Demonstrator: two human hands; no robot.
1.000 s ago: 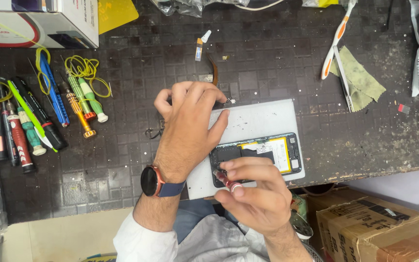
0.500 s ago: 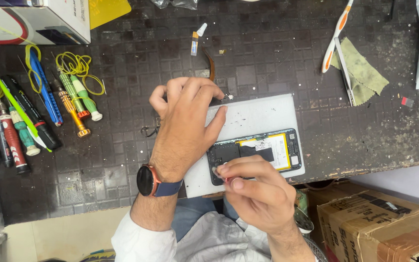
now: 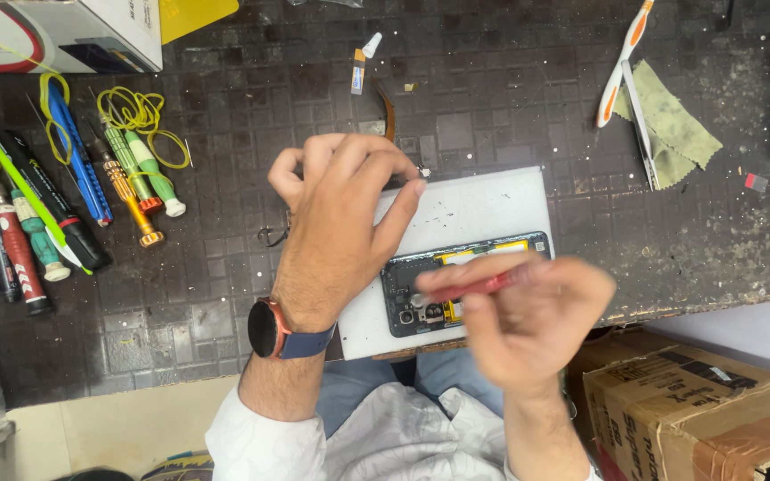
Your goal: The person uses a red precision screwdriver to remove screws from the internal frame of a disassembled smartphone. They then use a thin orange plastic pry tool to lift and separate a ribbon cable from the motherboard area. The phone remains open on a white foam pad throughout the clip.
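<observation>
An opened phone [image 3: 465,281] with its back off lies on a white pad [image 3: 474,209] near the bench's front edge. My left hand [image 3: 340,223], a watch on its wrist, hovers over the pad's left part with fingers curled; whether it pinches something tiny I cannot tell. My right hand [image 3: 528,321] grips a red-handled screwdriver [image 3: 470,287], blurred by motion, lying across the phone with its tip toward the left end near the camera area.
Several coloured screwdrivers [image 3: 73,196] and yellow rubber bands lie at the left. An orange-and-white toothbrush [image 3: 621,62], metal tweezers and a green cloth [image 3: 670,125] sit at the right. Cardboard boxes stand at the top left and bottom right [image 3: 706,410]. A small glue tube [image 3: 363,62] lies at the back.
My right hand has lifted and turned the red screwdriver sideways over the phone, moving fast. My left hand stays curled over the pad's left side.
</observation>
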